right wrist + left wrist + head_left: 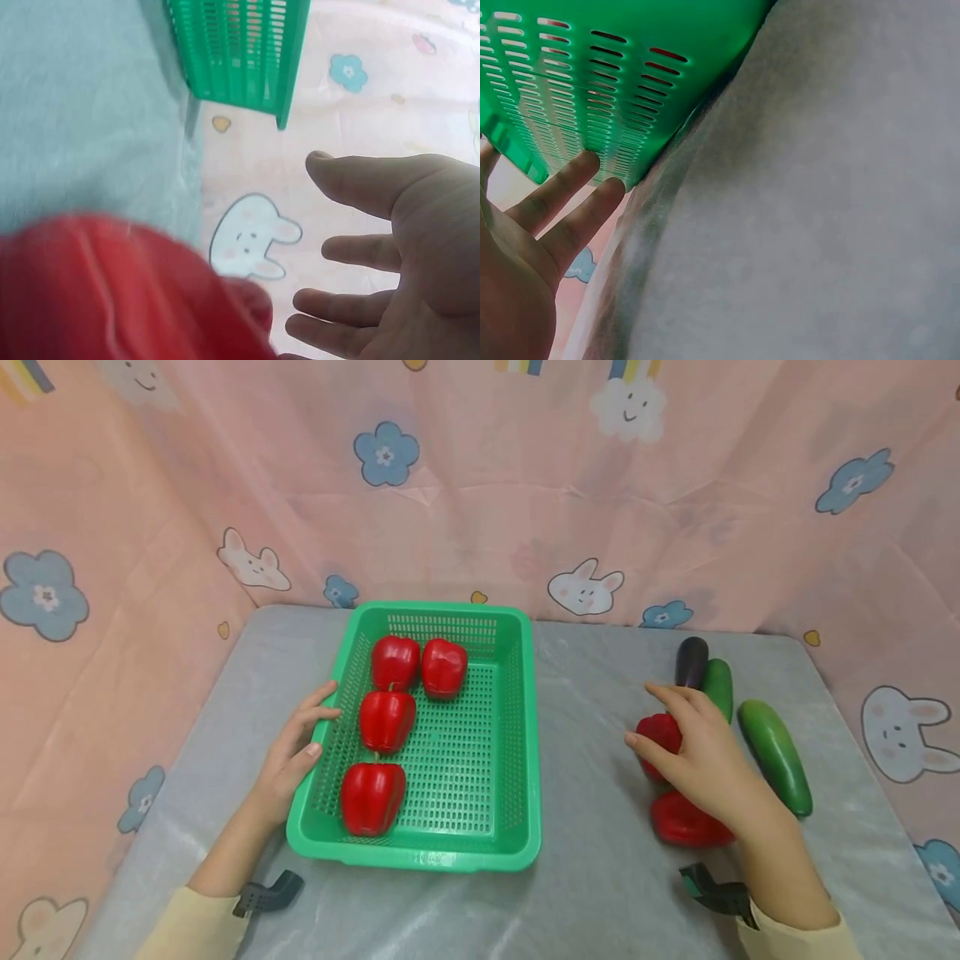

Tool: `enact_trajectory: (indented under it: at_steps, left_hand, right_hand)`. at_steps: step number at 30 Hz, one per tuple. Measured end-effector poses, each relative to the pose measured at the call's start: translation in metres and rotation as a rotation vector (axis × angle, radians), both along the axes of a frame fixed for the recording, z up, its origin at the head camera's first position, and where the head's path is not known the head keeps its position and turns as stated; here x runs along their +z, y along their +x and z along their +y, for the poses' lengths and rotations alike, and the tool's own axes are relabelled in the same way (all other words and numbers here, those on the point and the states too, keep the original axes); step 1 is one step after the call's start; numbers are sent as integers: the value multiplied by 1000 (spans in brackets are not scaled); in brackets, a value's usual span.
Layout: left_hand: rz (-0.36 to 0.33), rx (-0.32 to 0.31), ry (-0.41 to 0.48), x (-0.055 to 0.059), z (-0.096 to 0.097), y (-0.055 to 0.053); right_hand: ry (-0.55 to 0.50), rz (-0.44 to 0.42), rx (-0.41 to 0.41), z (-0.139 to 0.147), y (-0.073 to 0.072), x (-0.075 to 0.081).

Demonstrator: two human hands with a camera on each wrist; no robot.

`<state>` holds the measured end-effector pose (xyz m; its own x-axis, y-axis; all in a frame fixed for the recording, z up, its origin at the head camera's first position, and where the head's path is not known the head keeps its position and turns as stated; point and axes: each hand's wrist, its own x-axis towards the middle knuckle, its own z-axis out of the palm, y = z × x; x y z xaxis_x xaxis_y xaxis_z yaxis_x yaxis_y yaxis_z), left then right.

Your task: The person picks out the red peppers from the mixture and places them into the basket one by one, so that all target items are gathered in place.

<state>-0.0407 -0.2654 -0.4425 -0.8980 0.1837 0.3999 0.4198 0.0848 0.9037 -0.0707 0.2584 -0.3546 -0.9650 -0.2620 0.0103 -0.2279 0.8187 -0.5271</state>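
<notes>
My left hand rests against the left side of a green plastic basket, thumb and fingertips at its rim. In the left wrist view, straight fingers touch its slotted outer wall. Several red bell peppers lie inside the basket, along its left and back, among them a front one. At the right, my right hand is over a red bell pepper, thumb and fingers spread and partly hiding it. A second red bell pepper lies just nearer, below the wrist; a large blurred one fills the right wrist view's lower left.
Beyond the right hand lie a dark eggplant and a green cucumber-like vegetable. A thicker green one is to its right. The grey-covered table meets a pink printed curtain at the back and sides.
</notes>
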Motion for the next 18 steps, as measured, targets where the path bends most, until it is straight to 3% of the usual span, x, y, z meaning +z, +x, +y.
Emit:
enact_trajectory:
  at_steps: [6, 18]
  left_hand:
    - [8, -2, -3, -1, -1, 0]
    - [38, -11, -1, -6, -3, -3]
  right_hand:
    - [49, -56, -27, 11, 2, -3]
    - [65, -63, 27, 21, 7, -12]
